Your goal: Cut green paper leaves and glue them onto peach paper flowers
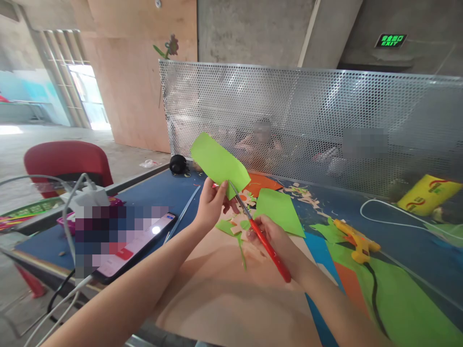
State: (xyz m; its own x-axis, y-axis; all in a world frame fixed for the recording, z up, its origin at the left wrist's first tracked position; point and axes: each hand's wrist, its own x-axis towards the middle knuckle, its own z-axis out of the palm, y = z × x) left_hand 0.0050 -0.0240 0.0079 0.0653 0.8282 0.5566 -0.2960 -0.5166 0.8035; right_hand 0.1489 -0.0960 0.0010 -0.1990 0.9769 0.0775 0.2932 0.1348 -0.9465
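Observation:
My left hand (211, 202) pinches the lower edge of a lime green paper piece (218, 163) and holds it up above the table. My right hand (275, 239) grips red-handled scissors (267, 246). Their metal blades (239, 198) point up and left into the bottom edge of the green piece. A second green paper piece (279, 210) lies flat just behind my right hand. Small green and tan scraps (231, 227) lie below the scissors on a tan paper sheet (217, 289).
A phone (133, 243) lies at the left, with a white charger and cables (85, 195) beyond it. A yellow glue gun (356, 238) rests on green and blue sheets at the right. A perforated metal screen (311, 115) closes the back. A red chair (67, 161) stands far left.

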